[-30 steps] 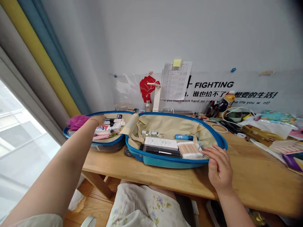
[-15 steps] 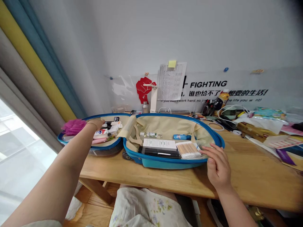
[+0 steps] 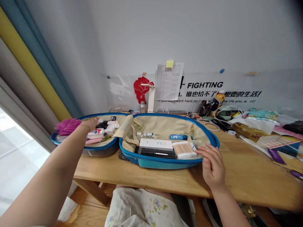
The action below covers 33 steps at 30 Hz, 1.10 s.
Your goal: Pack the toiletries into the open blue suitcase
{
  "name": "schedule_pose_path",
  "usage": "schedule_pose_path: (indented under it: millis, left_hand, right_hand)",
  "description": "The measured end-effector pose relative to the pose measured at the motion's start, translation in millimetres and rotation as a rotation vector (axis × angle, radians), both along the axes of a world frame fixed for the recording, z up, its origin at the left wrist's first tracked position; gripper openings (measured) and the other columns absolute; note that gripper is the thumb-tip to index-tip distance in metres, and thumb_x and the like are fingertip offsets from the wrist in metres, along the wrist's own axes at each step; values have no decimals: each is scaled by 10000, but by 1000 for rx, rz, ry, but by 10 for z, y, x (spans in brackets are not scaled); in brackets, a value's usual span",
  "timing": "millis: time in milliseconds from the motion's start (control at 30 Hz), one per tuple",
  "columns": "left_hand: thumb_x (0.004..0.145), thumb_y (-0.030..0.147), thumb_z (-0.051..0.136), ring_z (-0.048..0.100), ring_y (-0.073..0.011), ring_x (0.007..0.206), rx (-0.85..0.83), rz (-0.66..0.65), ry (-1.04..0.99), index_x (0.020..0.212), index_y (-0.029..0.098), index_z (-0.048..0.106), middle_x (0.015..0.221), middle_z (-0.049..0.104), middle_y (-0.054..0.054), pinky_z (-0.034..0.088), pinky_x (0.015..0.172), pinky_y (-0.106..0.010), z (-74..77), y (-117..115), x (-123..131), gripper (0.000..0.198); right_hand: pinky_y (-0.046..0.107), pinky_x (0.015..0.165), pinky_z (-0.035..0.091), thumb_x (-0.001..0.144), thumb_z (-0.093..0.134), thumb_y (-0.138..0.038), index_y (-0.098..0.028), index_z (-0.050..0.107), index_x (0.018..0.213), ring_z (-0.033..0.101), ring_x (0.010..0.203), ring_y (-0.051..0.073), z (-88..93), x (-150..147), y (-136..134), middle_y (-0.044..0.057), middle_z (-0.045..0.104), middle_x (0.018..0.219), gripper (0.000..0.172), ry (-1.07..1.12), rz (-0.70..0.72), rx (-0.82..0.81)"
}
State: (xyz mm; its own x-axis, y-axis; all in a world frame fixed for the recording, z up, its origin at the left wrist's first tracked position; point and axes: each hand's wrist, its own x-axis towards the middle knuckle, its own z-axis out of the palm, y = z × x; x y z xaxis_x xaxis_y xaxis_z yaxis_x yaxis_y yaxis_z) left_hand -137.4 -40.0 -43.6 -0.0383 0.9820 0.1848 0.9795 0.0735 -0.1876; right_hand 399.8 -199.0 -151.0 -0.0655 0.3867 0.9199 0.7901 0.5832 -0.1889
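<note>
A blue suitcase lies open on the table, both halves lined in beige. My left hand reaches into the left half, between a purple bath puff and several tubes; its fingers are curled and mostly hidden, beside a white cap. Near it lie a toothpaste tube and a pink item. My right hand rests on the right half's rim, fingers spread, close to a pack of cotton swabs. A white box, a black case, a clear bottle and a blue bottle lie inside.
Clutter covers the table's right side: a gold pouch, a white cable, a drink bottle and papers. A white lamp stands behind the suitcase. Curtains hang at the left.
The view has turned slightly to the right, so everything sits further left. Both hands keep nearly the same places on the suitcase, and its contents look unchanged.
</note>
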Motion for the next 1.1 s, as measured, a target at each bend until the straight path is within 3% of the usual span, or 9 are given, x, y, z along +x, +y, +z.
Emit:
schedule_pose_path:
  millis: [100,167,267,367,500,600,700,800,1100]
  left_hand:
    - [970,290,469,608,-238,1028,47,23,22,1290,91,486,1206,580,-149,514,878,-430,126,7,111,377]
    - [980,258,388,564,-279,1126,94,-30,36,1365,41,388,1255,538,-198,464,948,-423,277,44,303,441]
    - [964,308,386,485,-298,1235,210,-250,53,1407,54,332,1290,494,-197,404,1023,-381,519,72,804,514]
    - [952,343,381,559,-274,1142,207,-570,76,1419,140,346,1277,490,-149,456,951,-356,639,28,1489,511]
    - [960,342,386,608,-239,1066,-42,-866,118,1448,220,326,1304,466,-128,456,936,-347,482,-18,2343,506]
    - [942,286,420,585,-247,1116,-224,-874,98,1436,224,354,1307,478,-130,418,991,-358,237,37,2701,502]
    - [927,282,441,611,-241,1070,-318,-803,74,1424,217,378,1299,500,-136,435,968,-357,29,141,2787,505]
    - [913,305,455,630,-239,1040,-381,-727,60,1422,231,388,1303,524,-134,458,935,-359,-94,241,2719,518]
    - [847,341,528,566,-282,1176,-540,-617,11,1401,282,451,1367,545,-109,433,979,-380,-199,404,2569,562]
  right_hand:
    - [509,1035,389,921,406,-220,-227,668,989,565,1159,259,8,-6,-6,73,691,1025,271,-6,-7,-8]
    - [510,1039,385,926,402,-237,-230,673,983,567,1159,258,13,-9,-10,70,693,1022,278,-1,-13,-18]
    - [514,1038,386,932,396,-259,-232,677,969,574,1151,258,16,-12,-13,70,694,1008,285,16,-12,-25]
    - [518,1038,387,932,400,-255,-229,674,965,574,1151,260,22,-19,-15,71,692,1008,278,21,-4,-24]
    - [520,1038,382,925,409,-211,-225,661,984,567,1153,258,40,-34,-20,72,688,1014,259,7,5,-1]
    - [514,1037,382,921,412,-197,-227,655,992,561,1157,254,43,-33,-21,69,686,1015,255,-1,7,8]
    - [517,1038,381,925,404,-212,-230,655,1001,558,1168,257,33,-20,-19,68,685,1026,262,-7,-1,-4]
    - [518,1037,382,925,406,-220,-232,658,1003,561,1166,258,26,-12,-18,68,685,1031,265,-8,-5,-15]
    - [518,1048,371,922,408,-214,-226,659,985,567,1158,256,18,-3,-9,71,689,1018,260,-9,-1,-2]
